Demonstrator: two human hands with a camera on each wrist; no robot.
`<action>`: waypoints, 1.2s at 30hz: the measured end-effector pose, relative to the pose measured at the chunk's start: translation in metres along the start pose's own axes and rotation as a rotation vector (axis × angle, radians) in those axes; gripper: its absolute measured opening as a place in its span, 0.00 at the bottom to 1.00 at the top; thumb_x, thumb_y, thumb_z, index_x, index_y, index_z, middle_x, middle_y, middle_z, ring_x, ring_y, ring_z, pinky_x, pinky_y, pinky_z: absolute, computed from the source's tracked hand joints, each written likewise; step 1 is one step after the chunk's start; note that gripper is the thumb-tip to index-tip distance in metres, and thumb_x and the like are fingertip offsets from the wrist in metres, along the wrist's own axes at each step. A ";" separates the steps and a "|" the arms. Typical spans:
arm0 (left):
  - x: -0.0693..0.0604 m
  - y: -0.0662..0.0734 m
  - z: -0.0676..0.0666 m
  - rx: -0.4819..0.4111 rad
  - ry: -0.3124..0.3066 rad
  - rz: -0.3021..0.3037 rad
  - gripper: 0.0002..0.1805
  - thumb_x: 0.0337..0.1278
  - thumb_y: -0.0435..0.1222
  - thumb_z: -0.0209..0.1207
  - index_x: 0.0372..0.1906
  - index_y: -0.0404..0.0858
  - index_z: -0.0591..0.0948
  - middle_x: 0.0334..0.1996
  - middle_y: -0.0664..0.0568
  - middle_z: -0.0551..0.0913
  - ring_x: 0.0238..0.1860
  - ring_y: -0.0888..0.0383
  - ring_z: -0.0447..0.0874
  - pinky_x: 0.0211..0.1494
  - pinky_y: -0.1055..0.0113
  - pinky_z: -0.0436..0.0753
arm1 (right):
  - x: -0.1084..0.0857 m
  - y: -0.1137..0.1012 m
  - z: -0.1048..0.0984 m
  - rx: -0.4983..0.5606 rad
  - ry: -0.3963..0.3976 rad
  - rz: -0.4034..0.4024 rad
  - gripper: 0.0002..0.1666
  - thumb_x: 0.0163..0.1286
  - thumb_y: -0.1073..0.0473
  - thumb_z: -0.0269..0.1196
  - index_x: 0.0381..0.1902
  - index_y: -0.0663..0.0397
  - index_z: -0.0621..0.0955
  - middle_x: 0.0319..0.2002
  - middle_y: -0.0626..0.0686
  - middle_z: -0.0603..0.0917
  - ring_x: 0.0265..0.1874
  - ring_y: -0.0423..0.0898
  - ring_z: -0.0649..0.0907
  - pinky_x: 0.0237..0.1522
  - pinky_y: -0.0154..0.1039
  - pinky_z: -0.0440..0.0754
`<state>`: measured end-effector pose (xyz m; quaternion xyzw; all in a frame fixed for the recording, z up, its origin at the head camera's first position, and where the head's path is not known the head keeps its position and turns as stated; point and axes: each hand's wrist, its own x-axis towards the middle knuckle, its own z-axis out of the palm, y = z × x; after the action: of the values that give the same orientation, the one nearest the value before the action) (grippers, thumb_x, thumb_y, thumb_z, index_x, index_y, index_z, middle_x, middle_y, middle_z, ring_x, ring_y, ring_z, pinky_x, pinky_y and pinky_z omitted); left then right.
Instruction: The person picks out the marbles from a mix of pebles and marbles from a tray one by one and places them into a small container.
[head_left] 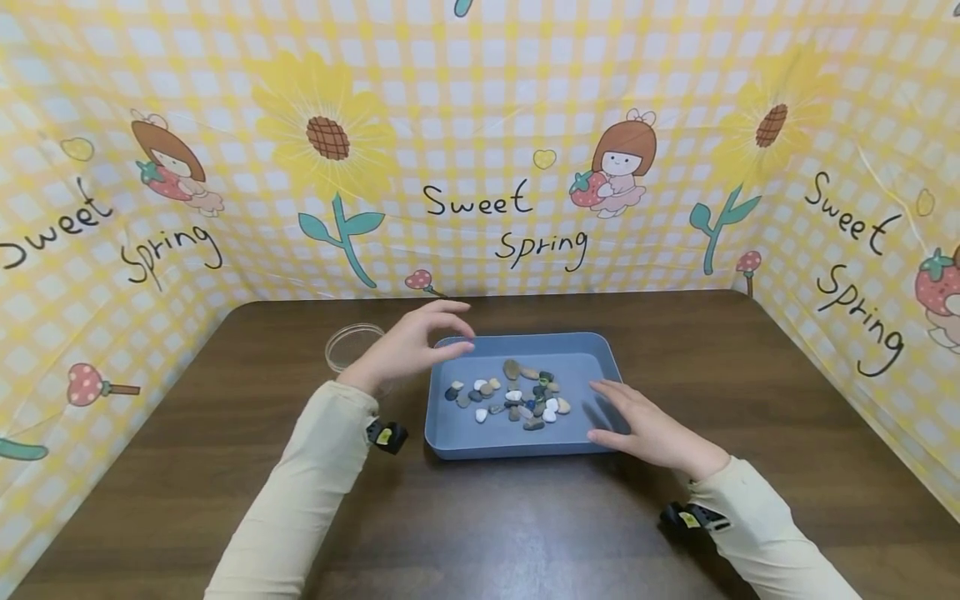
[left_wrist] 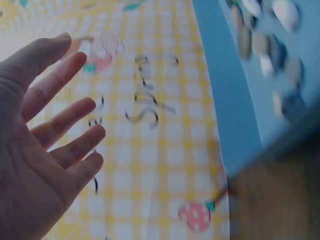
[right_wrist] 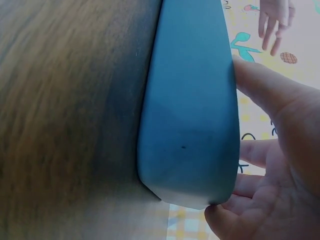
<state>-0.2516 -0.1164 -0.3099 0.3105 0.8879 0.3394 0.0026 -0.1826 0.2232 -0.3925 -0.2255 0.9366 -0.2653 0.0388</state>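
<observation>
A shallow blue tray (head_left: pixel 588 371) sits on the brown table with several small pebbles (head_left: pixel 513 396) spread over its floor, in white, grey, tan and dark tones. My left hand (head_left: pixel 408 340) hovers by the tray's far left corner, fingers loosely bent and apart, holding nothing; the left wrist view shows its bare palm (left_wrist: pixel 30 160). At the right end of the tray is my right hand (head_left: pixel 656 429), its fingers spread over the near right corner. In the right wrist view the right hand (right_wrist: pixel 285 150) is close against the tray's rim; whether it touches cannot be told.
A clear round dish or lid (head_left: pixel 356 326) lies left of the tray, partly hidden behind my left hand and forearm. The wooden table (head_left: pixel 480 525) meets a yellow checked cloth (head_left: pixel 465 150) hung along its back and both sides.
</observation>
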 end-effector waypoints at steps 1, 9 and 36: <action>0.004 0.003 0.003 -0.001 -0.007 0.015 0.09 0.58 0.40 0.60 0.41 0.42 0.83 0.65 0.46 0.68 0.67 0.47 0.66 0.66 0.49 0.68 | 0.000 0.000 0.000 -0.002 0.001 0.000 0.44 0.63 0.42 0.60 0.69 0.62 0.61 0.68 0.67 0.61 0.68 0.66 0.61 0.63 0.64 0.62; 0.028 0.007 0.032 0.009 -0.096 0.112 0.09 0.57 0.39 0.61 0.41 0.41 0.83 0.64 0.45 0.70 0.66 0.47 0.67 0.66 0.51 0.70 | 0.000 -0.001 -0.001 0.006 0.005 -0.004 0.44 0.64 0.43 0.60 0.68 0.62 0.61 0.68 0.68 0.61 0.67 0.66 0.61 0.63 0.64 0.63; 0.067 -0.003 0.069 -0.090 -0.244 -0.012 0.14 0.56 0.42 0.62 0.44 0.39 0.84 0.67 0.49 0.67 0.71 0.51 0.59 0.72 0.51 0.61 | 0.000 -0.002 -0.003 0.002 -0.020 0.002 0.44 0.64 0.42 0.60 0.68 0.62 0.61 0.68 0.68 0.62 0.67 0.66 0.61 0.63 0.65 0.63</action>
<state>-0.2919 -0.0396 -0.3512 0.3436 0.8668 0.3385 0.1264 -0.1824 0.2235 -0.3888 -0.2269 0.9362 -0.2640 0.0487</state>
